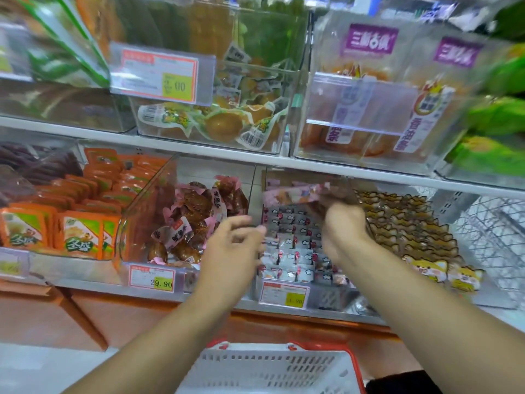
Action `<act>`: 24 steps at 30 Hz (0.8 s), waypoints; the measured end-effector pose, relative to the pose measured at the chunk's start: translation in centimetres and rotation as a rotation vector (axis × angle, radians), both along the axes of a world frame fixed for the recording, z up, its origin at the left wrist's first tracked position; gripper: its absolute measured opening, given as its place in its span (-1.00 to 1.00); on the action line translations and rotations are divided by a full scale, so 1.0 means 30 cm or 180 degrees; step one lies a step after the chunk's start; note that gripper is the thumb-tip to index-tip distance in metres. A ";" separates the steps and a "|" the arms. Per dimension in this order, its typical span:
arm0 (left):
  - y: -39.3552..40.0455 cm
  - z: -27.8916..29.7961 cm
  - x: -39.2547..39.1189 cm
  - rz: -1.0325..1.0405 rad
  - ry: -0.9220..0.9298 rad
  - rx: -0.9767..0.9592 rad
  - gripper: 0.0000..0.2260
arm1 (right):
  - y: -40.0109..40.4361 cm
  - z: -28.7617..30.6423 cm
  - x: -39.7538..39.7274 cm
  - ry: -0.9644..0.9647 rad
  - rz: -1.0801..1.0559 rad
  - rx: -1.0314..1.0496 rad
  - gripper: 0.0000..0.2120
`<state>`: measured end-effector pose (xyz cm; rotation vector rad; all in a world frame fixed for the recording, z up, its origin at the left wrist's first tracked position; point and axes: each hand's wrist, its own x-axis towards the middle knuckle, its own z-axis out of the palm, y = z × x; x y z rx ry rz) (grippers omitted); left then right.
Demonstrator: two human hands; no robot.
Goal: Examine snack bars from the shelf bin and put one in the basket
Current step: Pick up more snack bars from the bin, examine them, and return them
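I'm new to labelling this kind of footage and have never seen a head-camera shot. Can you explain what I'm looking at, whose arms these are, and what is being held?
There is one picture, taken by a wide-angle camera worn on a person's head, looking forward and down. The two bare arms belong to that person; there is no machine.

They stand before a shop shelf of clear bins. The right hand is raised over the snack bar bin and grips a pink wrapped snack bar, lifted above the rows of bars. The picture is blurred there, so the wrapper's print cannot be read. The left hand hovers beside the bin, fingers loosely curled, holding nothing.

At the bottom is a white basket with a red rim, below the arms. No bar is visible in it.
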<state>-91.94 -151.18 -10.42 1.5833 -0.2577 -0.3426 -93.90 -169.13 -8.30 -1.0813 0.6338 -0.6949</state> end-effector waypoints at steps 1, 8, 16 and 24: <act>0.012 0.002 0.010 0.0026 0.0126 -0.0039 -0.81 | 0.029 0.000 -0.042 -0.0080 0.0172 0.0215 -0.85; 0.065 -0.025 0.029 -0.0005 0.0628 -0.0323 -0.84 | 0.103 -0.023 -0.205 -0.0206 0.1154 0.0916 -0.83; 0.068 -0.059 0.059 0.0050 0.0955 -0.0914 -0.66 | 0.063 -0.039 -0.233 -0.0240 0.1362 0.1104 -0.83; 0.028 -0.048 0.049 0.0034 0.0889 -0.1117 -0.82 | 0.049 -0.060 -0.238 -0.0108 0.0942 0.0748 -0.89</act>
